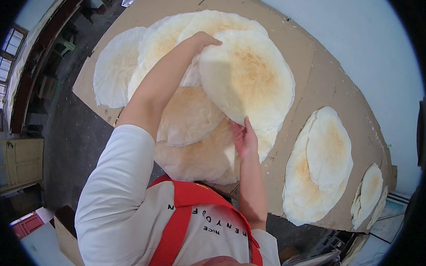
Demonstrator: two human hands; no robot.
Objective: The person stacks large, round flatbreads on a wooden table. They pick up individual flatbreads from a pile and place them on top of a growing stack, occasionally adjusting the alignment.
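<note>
A large thin round flatbread point(250, 74), browned near its middle, is held between my two hands. My left hand point(204, 41) grips its upper left edge, thumb on top and fingers partly hidden beneath. At its lower edge is my right hand point(245, 136), with the thumb over the rim and the fingers below. Under and around it lie several overlapping flatbreads. One pale flatbread point(118, 66) lies at the far left, and browner flatbreads point(190, 114) are between my arms, close to my red apron point(182, 216).
Brown cardboard point(285, 163) covers the table under the breads. To the right lie a larger group of flatbreads point(330, 147) and a smaller group point(371, 187). A pale wall point(360, 36) borders the table's far side. A green stool point(64, 45) and a cabinet point(23, 161) stand left.
</note>
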